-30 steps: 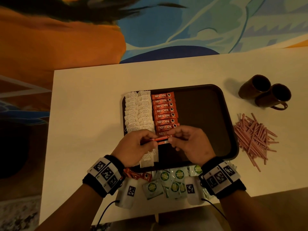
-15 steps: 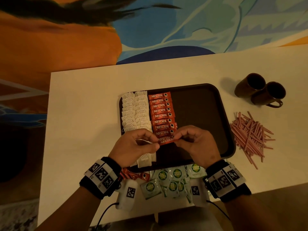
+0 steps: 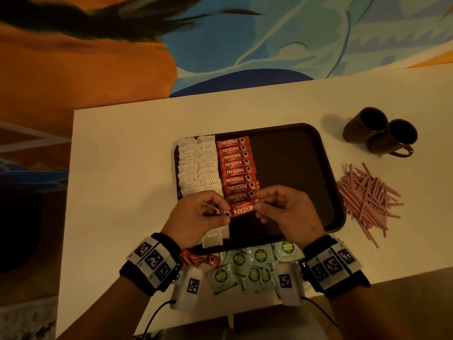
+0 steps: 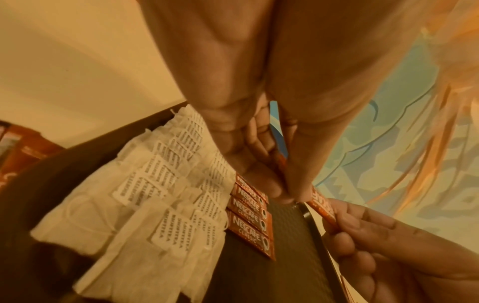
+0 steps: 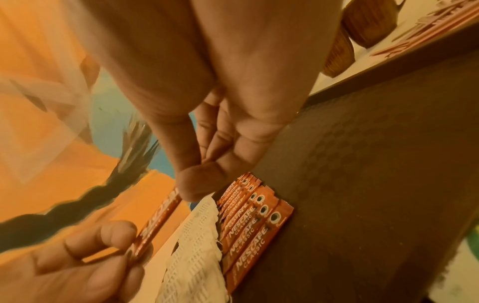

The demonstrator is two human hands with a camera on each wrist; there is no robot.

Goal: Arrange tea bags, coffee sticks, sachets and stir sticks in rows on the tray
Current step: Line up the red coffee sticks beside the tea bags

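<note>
Both hands hold one red coffee stick (image 3: 242,209) by its ends, just above the dark tray (image 3: 289,173). My left hand (image 3: 224,213) pinches its left end and my right hand (image 3: 257,207) pinches its right end. Its label reads upside down. It hovers at the near end of a row of several coffee sticks (image 3: 235,165). White tea bags (image 3: 198,165) fill two columns on the tray's left. In the right wrist view, the held stick (image 5: 158,221) is raised above the laid row (image 5: 251,225).
Green sachets (image 3: 255,263) and loose coffee sticks (image 3: 199,258) lie on the table at the tray's near edge. A heap of pink stir sticks (image 3: 367,197) sits right of the tray. Two dark mugs (image 3: 380,133) stand at the back right.
The held coffee stick has turned from edge-on to flat and has moved a little away from me, up to the near end of the row.
</note>
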